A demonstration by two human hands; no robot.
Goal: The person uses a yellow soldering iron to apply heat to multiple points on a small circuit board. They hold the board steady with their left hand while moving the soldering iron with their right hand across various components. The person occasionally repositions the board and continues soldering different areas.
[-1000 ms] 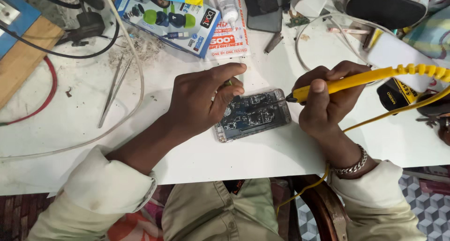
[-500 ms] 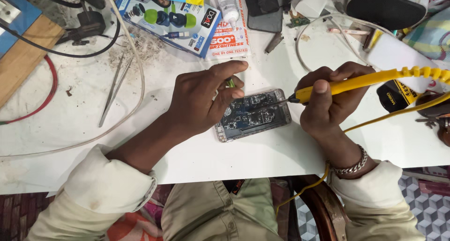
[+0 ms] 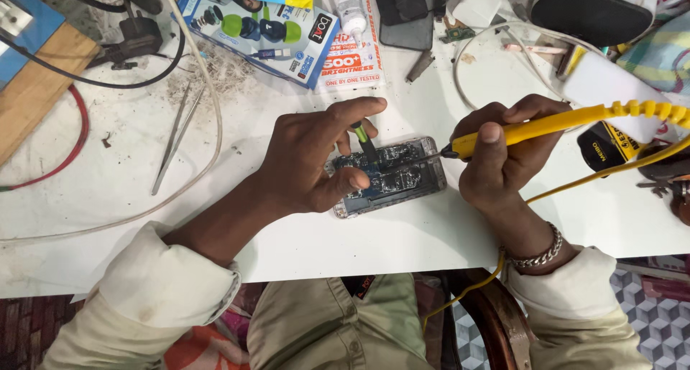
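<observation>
An opened phone (image 3: 392, 176), its back off and its dark blue board and silvery shields bare, lies slightly tilted near the front edge of the white desk (image 3: 374, 237), between the two hands; the left hand (image 3: 313, 161) rests on its left end, thumb pressed along the near edge, forefinger stretched over the top edge, and the fingers pinch a small green-tipped tool (image 3: 363, 136) whose dark point stands on the board; the right hand (image 3: 503, 158) is clenched round a yellow soldering iron (image 3: 546, 122), thumb on top, and the thin metal tip reaches left onto the right part of the board; the iron's ribbed yellow sleeve and cord run off to the right edge; a metal chain bracelet (image 3: 539, 255) sits on the right wrist; well to the left of the phone a pair of tweezers (image 3: 172, 136) lies on the desk beside a pale cable (image 3: 208, 89); behind the hands lie a blue product box (image 3: 255, 28) and a white tube (image 3: 348, 7); a red wire (image 3: 75, 136) curves by a wooden board (image 3: 36, 82) at the far left.
</observation>
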